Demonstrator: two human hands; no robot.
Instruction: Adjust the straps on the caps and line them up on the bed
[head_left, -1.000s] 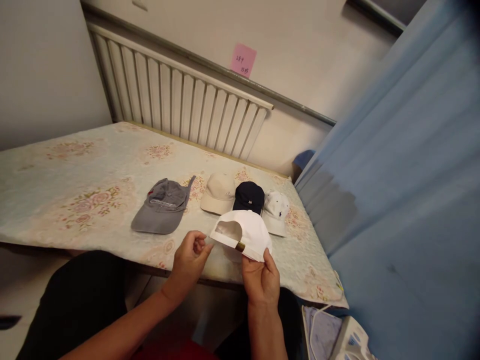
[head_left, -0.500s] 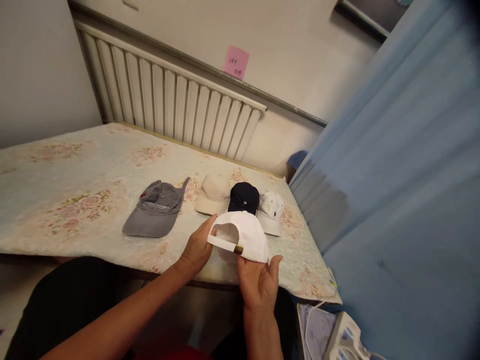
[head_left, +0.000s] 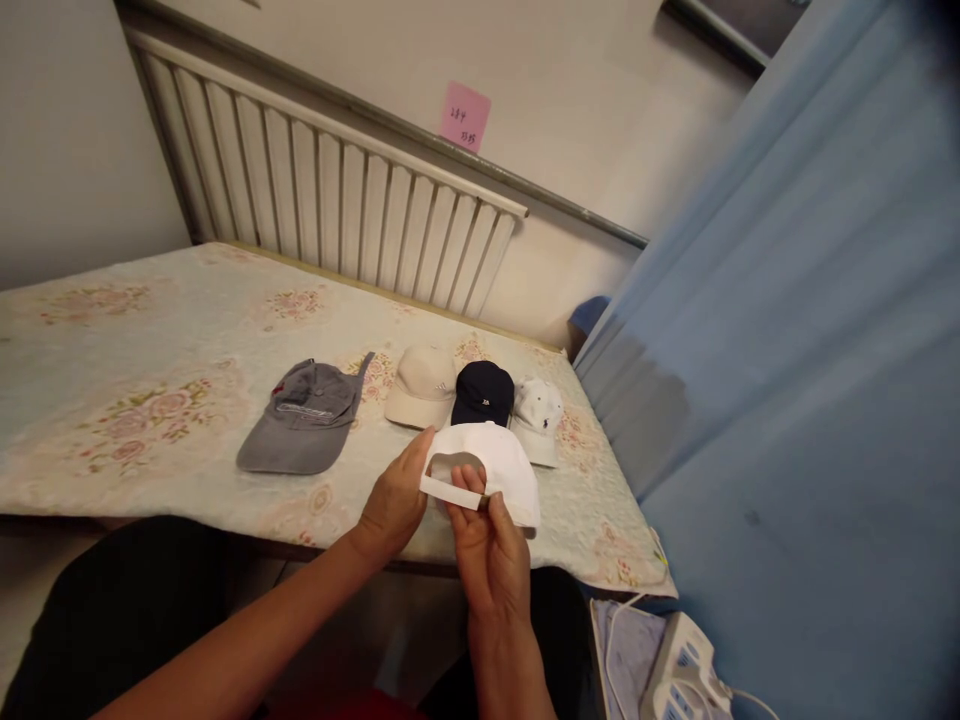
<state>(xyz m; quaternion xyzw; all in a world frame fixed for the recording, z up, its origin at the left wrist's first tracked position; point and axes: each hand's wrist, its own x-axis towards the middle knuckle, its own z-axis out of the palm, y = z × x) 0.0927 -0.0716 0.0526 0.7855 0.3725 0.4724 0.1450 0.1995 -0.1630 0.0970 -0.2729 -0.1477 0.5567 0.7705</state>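
Between my hands I see a white baseball cap [head_left: 510,470], its back strap and rear opening turned towards me. My left hand [head_left: 395,497] grips its left side, with the thumb out of sight behind the cap. At the strap's metal buckle, my right hand [head_left: 491,555] pinches with the thumb in front and fingers reaching into the rear opening. Just beyond lie a beige cap [head_left: 421,385], a dark navy cap [head_left: 484,392] and a white cap with a small dark logo [head_left: 538,415], side by side. A grey cap [head_left: 304,420] rests further left, its strap sticking up.
The caps lie on a flower-patterned covering [head_left: 172,410] over a bed-like surface. A radiator [head_left: 322,190] stands against the wall behind it. On the right hangs a blue curtain [head_left: 787,350]. A power strip [head_left: 682,665] with cords sits low at the right.
My right hand has moved from supporting the cap's underside to pinching the strap at its buckle, fingers now through the opening. My left hand keeps its hold. The view has shifted slightly.
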